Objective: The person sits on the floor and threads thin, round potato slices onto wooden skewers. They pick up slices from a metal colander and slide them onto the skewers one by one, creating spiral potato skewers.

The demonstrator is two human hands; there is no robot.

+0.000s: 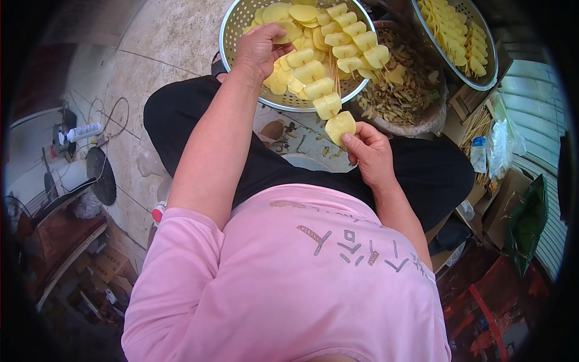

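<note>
My left hand (254, 53) is over the perforated metal colander (231, 34), pinching a pale yellow potato slice (287, 34) near the tip of a skewer. A row of slices threaded on that skewer (311, 72) slants down towards me. At its near end, my right hand (373, 151) grips the last slice (340, 126) between thumb and fingers. Loose round slices (275, 12) fill much of the colander. Across its right side lie finished-looking skewers of slices (355, 30), with several bare thin sticks (334, 74) beside them.
Vegetable peelings (402, 90) fill a wide tub right of the colander. Another metal colander (487, 78) holds more skewered slices at upper right. Bundled wooden sticks (475, 126) and plastic bags (500, 147) lie at right. On the left are a white bottle (83, 132) and cables.
</note>
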